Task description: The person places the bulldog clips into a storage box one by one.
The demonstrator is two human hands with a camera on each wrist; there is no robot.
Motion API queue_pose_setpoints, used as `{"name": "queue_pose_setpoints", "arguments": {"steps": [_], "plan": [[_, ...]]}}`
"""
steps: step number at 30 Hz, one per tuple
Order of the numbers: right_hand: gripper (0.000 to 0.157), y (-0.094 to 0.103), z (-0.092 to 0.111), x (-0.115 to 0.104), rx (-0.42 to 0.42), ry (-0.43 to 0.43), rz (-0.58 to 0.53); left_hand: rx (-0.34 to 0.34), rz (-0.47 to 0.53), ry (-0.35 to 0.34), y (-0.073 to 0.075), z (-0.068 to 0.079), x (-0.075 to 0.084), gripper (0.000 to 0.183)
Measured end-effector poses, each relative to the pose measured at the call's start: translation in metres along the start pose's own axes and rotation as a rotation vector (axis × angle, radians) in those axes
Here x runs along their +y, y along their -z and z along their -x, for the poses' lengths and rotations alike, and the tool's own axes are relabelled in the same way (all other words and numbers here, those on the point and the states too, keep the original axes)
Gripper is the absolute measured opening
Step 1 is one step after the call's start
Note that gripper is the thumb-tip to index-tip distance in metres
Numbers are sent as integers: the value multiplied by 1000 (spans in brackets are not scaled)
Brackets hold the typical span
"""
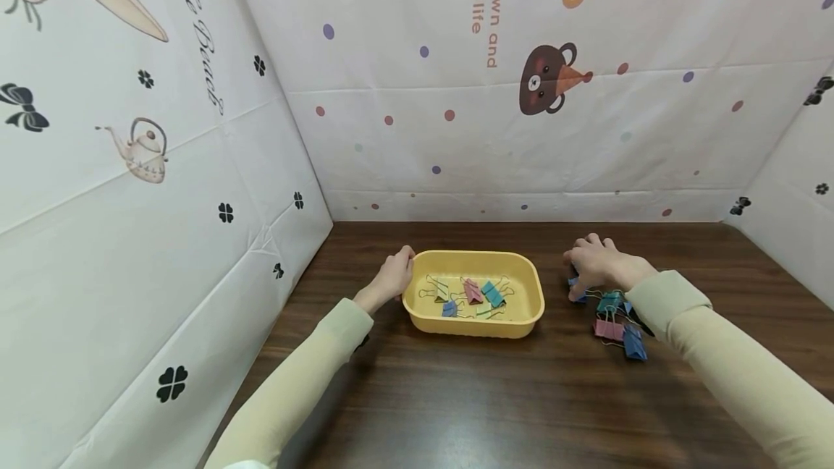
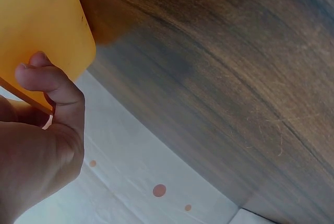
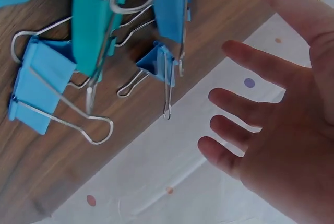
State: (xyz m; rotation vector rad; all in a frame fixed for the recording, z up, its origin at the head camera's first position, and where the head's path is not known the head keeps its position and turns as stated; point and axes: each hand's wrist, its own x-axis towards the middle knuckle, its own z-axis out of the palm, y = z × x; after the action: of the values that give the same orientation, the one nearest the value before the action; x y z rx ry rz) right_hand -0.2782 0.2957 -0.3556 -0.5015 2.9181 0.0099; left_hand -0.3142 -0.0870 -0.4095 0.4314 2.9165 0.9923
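A yellow plastic tray [image 1: 469, 327] stands on the table with several binder clips in it, among them a pink binder clip [image 1: 472, 291] and a teal binder clip [image 1: 493, 294]. My left hand [image 1: 393, 275] grips the tray's left rim; in the left wrist view its fingers [image 2: 55, 80] curl against the yellow wall. To the right of the tray, my right hand [image 1: 599, 266] hovers over a loose pile of binder clips, fingers spread and holding nothing. That pile includes a pink clip [image 1: 609, 329], a blue clip [image 1: 634, 344], a teal clip [image 3: 91, 31] and a small blue clip [image 3: 155, 65].
The dark wooden table [image 1: 456, 396] is bounded by a patterned white sheet [image 1: 404, 150] at the back and at both sides. My right sleeve [image 1: 671, 306] covers part of the clip pile in the head view.
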Motion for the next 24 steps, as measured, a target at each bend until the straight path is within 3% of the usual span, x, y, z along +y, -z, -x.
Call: {"name": "queue_pose_setpoints", "arguments": {"steps": [3, 9, 24], "plan": [[62, -3, 3, 1, -18, -12, 30, -2, 2, -5, 0, 0, 0, 23], [79, -15, 6, 6, -30, -32, 58, -18, -1, -14, 0, 0, -2, 24], [62, -29, 9, 14, 60, -6, 51, -18, -4, -17, 0, 0, -2, 24]]}}
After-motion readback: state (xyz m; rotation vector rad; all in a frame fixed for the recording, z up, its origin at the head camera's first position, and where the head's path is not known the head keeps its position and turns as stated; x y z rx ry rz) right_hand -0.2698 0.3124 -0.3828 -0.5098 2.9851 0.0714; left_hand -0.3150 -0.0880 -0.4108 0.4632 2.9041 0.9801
